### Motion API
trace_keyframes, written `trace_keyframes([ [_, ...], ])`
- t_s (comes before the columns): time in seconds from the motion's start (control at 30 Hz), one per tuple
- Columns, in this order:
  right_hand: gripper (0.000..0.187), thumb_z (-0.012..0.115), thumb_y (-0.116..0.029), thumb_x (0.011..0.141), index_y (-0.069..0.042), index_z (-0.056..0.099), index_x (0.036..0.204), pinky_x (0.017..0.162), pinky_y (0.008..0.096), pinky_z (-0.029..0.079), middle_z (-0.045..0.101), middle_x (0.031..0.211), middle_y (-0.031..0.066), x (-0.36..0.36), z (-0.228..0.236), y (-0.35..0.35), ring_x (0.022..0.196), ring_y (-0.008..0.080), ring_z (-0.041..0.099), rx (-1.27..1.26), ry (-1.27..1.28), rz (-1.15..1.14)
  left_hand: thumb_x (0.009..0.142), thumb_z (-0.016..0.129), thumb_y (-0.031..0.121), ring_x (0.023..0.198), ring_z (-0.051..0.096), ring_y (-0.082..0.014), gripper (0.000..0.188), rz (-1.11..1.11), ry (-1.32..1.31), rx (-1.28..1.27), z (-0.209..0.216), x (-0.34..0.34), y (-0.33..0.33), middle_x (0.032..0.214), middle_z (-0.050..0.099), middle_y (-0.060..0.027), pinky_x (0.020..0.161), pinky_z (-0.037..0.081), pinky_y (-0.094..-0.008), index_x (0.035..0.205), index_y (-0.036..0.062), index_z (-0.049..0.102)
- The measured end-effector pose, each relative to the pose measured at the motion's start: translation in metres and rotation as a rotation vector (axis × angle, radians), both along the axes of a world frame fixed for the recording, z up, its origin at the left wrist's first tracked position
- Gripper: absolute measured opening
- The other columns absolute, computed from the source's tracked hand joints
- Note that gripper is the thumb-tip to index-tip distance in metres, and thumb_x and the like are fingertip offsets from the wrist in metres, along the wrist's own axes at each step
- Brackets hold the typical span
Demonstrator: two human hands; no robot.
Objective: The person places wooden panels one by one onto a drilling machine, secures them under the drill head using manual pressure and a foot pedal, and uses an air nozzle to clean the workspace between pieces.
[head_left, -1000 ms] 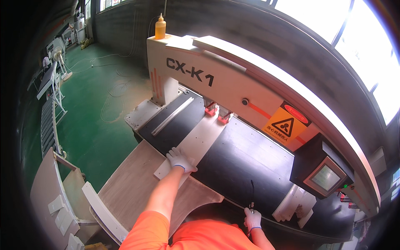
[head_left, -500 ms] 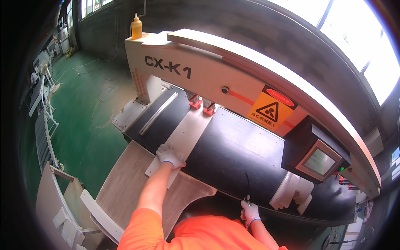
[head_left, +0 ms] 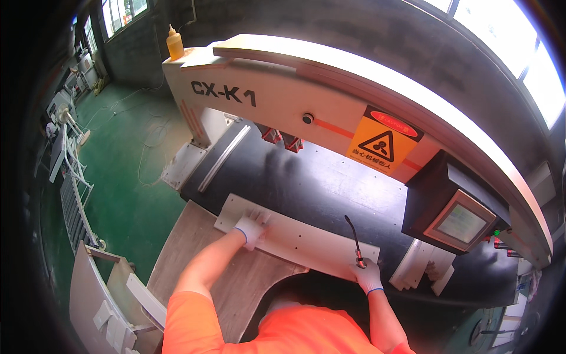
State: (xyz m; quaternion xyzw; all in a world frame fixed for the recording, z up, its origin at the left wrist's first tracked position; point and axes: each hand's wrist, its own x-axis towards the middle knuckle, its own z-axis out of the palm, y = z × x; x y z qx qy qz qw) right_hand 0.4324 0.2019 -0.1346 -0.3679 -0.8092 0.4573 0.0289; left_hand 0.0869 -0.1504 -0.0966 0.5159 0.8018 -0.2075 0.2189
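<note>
A long white board (head_left: 312, 236) with small dark holes lies crosswise along the front of the black machine table. On its left part rests my left hand (head_left: 252, 229), in a white glove, its fingers stretched over the top face and somewhat blurred by motion. My right hand (head_left: 367, 275), gloved too, is closed round a blow gun (head_left: 359, 255) with a long, thin, bent black nozzle pointing up. This hand is at the board's right end; whether it also touches the board I cannot tell.
Behind the board are two red clamps (head_left: 293, 143) under the machine's beam (head_left: 277, 88). A hanging control box with a screen (head_left: 460, 223) and several stacked white pieces (head_left: 421, 265) stand at the right. A wood-patterned panel (head_left: 194, 259) lies at the front left.
The board has come out from under the red clamps and turned from lengthwise to crosswise. My right hand has moved up to its right end with the blow gun; my left hand has shifted slightly right.
</note>
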Motion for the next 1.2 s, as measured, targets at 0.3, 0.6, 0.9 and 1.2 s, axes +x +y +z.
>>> trace_keyframes([
  [0.3, 0.028, 0.088, -0.018, 0.089, -0.007, 0.069, 0.106, 0.058, 0.0308, 0.053, 0.063, 0.079, 0.0005, -0.081, 0.042, -0.054, 0.063, 0.0135, 0.063, -0.61, -0.072, 0.19, 0.101, 0.063, 0.022, 0.108, 0.064, -0.0334, 0.043, 0.336, 0.567, 0.553, -0.086, -0.071, 0.112, 0.117, 0.065, -0.008, 0.101, 0.05, -0.0584, 0.144, 0.0255, 0.067],
  [0.6, 0.041, 0.087, -0.021, 0.095, 0.001, 0.07, 0.124, 0.063, 0.0335, 0.062, 0.073, 0.093, 0.0073, -0.102, 0.026, -0.083, 0.072, 0.0184, 0.074, -0.869, -0.178, 0.246, 0.09, 0.076, 0.039, 0.141, 0.053, -0.0457, 0.074, 0.673, 0.007, 0.97, -0.087, 0.136, -0.021, 0.152, 0.059, -0.0264, 0.122, 0.04, -0.0581, 0.153, 0.0052, 0.057],
  [0.9, 0.037, 0.085, -0.019, 0.096, -0.006, 0.067, 0.126, 0.062, 0.0299, 0.056, 0.068, 0.087, 0.0012, -0.153, 0.028, -0.17, 0.07, 0.0124, 0.066, -0.801, -0.155, 0.33, 0.071, 0.081, 0.081, 0.15, 0.032, -0.0692, 0.097, 0.323, 0.043, 0.698, -0.09, 0.252, -0.184, 0.163, 0.05, -0.0251, 0.125, 0.03, -0.0766, 0.149, 0.0246, 0.069],
  [1.2, 0.075, 0.082, -0.016, 0.096, -0.016, 0.05, 0.163, 0.055, 0.032, 0.057, 0.066, 0.093, 0.0021, -0.234, 0.039, -0.173, 0.064, 0.0144, 0.068, -0.743, -0.186, 0.379, 0.061, 0.088, 0.075, 0.138, 0.047, -0.0655, 0.096, 0.138, 0.074, 0.911, -0.086, 0.119, -0.17, 0.153, 0.06, -0.0209, 0.119, 0.043, -0.0724, 0.14, 0.0223, 0.072],
])
